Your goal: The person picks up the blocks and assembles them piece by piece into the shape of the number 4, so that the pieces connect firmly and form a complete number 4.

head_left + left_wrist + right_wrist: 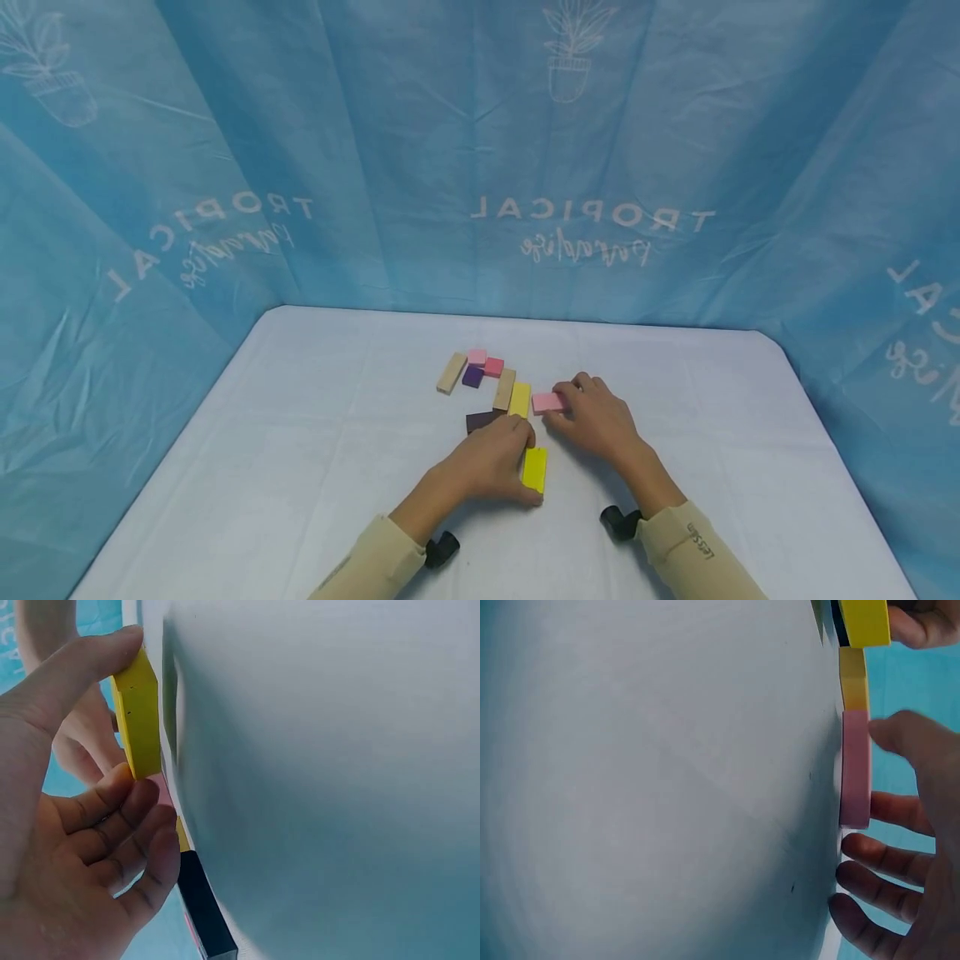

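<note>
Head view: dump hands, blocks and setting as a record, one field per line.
left_hand: left hand pinches near yellow block
right_hand: right hand holds long pink block
center: far yellow block beside right wood block
partly_hidden: dark block, behind left hand
far_group: left wood block, small pink block, red block, purple block
surface: white table
backdrop: blue curtain

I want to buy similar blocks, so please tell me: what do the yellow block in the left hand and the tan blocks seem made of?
Yellow block: probably painted wood, fairly matte; even colour with small dark specks, but plastic is possible.
Tan blocks: likely bare wood, judging by their pale-brown colour; any grain is too small to see.
</note>
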Demonstrator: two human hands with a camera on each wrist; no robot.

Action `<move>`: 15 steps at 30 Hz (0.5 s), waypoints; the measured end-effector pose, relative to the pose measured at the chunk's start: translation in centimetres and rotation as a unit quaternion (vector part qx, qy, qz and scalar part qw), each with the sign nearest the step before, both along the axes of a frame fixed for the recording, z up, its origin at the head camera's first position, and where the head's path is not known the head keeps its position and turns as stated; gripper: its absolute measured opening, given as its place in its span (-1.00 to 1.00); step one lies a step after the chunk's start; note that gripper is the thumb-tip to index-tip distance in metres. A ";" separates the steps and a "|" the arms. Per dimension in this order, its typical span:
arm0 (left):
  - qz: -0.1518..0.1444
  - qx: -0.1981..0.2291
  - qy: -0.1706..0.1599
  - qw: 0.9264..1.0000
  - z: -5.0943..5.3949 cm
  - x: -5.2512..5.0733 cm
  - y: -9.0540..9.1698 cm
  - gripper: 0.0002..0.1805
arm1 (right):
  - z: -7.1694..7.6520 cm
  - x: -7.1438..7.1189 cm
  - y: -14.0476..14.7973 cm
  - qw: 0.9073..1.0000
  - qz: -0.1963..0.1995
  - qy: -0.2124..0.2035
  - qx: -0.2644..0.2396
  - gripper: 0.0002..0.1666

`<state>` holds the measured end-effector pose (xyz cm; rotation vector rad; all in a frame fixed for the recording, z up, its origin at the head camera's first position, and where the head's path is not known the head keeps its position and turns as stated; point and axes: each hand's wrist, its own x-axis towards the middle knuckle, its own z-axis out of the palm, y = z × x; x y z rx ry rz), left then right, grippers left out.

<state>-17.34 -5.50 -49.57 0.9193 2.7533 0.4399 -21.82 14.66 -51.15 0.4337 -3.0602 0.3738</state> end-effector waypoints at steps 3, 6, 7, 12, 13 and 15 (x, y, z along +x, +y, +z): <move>0.003 -0.014 0.015 1.000 0.2 0.4 -0.2 -0.22 | -0.2 -0.1 -0.2 1.000 -0.004 0.003 0.004 -0.34; 0.007 -0.021 0.015 1.000 0.3 0.7 -0.3 -0.21 | -0.3 -0.1 -0.4 1.000 -0.009 0.009 0.009 -0.33; 0.009 -0.022 0.013 1.000 0.3 0.8 -0.3 -0.21 | -0.3 -0.1 -0.5 1.000 -0.011 0.011 0.011 -0.33; 0.008 -0.030 0.016 0.999 0.3 1.2 -0.4 -0.23 | -0.2 -0.1 -0.9 0.999 -0.026 0.015 0.012 -0.28; 0.006 -0.031 0.020 0.999 0.3 1.2 -0.4 -0.23 | -0.1 -0.1 -1.0 0.999 -0.031 0.015 0.013 -0.26; 0.002 -0.032 0.026 0.999 0.2 1.3 -0.4 -0.23 | -0.1 -0.1 -1.2 0.999 -0.039 0.015 0.016 -0.23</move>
